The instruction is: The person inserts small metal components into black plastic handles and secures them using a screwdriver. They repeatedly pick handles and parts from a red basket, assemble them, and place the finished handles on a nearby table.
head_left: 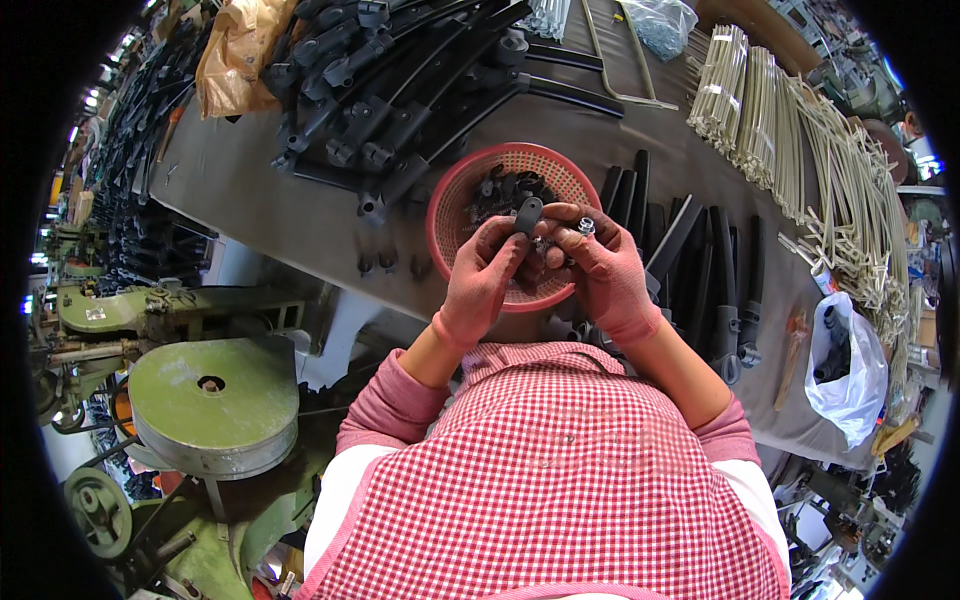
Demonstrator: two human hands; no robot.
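Though gloved — black clip (527, 213) between fingers (510, 243)

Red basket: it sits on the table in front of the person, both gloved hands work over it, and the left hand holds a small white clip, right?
Not quite. In the head view the clip in the left hand is black, not white. The rest holds: the red basket sits on the table, and the right hand works over it too.
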